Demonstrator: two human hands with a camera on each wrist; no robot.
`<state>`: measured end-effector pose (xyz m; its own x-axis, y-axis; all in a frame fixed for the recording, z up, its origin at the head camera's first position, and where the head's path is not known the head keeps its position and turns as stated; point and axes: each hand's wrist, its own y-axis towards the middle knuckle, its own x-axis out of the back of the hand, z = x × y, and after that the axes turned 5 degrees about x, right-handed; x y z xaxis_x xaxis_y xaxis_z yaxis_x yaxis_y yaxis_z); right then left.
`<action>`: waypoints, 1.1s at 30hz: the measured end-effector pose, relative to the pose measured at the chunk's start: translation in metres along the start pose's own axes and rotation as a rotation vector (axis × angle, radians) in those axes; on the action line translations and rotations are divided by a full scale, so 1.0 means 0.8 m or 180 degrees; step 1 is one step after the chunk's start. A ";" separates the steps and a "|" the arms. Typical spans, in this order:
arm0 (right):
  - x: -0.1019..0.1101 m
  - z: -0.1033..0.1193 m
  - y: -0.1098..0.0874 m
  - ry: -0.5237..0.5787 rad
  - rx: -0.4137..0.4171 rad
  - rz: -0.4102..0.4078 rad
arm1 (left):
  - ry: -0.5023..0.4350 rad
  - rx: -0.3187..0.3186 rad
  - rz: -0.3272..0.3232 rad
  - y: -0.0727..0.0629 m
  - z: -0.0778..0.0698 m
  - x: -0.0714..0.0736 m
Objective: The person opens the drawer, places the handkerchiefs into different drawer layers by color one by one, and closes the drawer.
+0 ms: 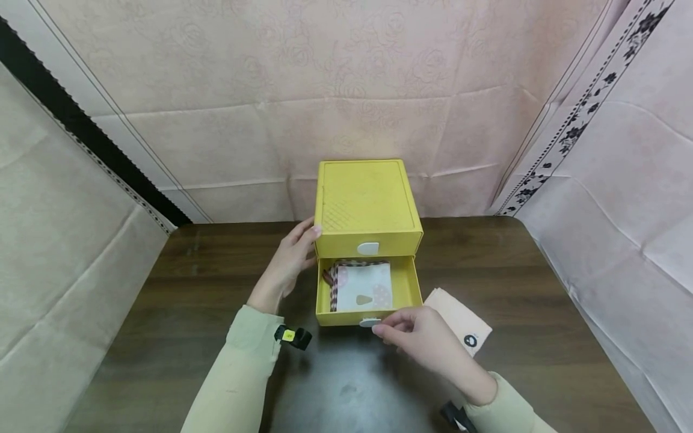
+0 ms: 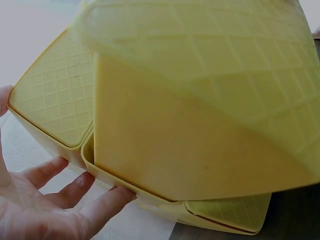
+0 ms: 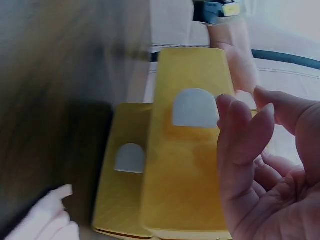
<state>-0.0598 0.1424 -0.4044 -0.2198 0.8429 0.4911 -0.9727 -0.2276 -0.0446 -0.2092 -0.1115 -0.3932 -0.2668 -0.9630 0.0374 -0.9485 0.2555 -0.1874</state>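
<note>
A yellow drawer box [image 1: 363, 198] stands on the table, its middle drawer [image 1: 405, 282] pulled out. A folded white cloth [image 1: 365, 285] with checked edging and pale pink spots lies in the drawer, beside a small brown item [image 1: 327, 277]. My left hand [image 1: 287, 261] rests against the box's left side; the left wrist view shows its fingers [image 2: 77, 187] spread along the front edge. My right hand [image 1: 422, 337] holds the drawer by its pale half-round handle [image 3: 195, 107], index finger curled at the handle's edge. Below, the bottom drawer [image 3: 125, 190] sits pushed in.
A folded pale pink cloth [image 1: 460, 319] with a black round mark lies to the right of the drawer, partly behind the right hand. The dark wooden table [image 1: 541, 337] meets patterned cloth walls [image 1: 352, 108] at the back and sides.
</note>
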 end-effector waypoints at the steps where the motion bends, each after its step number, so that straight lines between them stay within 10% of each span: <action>1: -0.002 -0.003 0.001 -0.0004 -0.0004 0.0002 | 0.0002 -0.0006 -0.0002 0.000 0.000 0.000; 33: -0.020 -0.035 0.019 -0.0157 0.0028 -0.0137 | -0.0020 -0.0003 -0.0007 0.002 0.002 -0.001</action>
<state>-0.0734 0.1393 -0.4370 -0.1735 0.8271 0.5346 -0.9805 -0.1961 -0.0148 -0.2102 -0.1106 -0.3951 -0.2635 -0.9641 0.0317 -0.9493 0.2533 -0.1863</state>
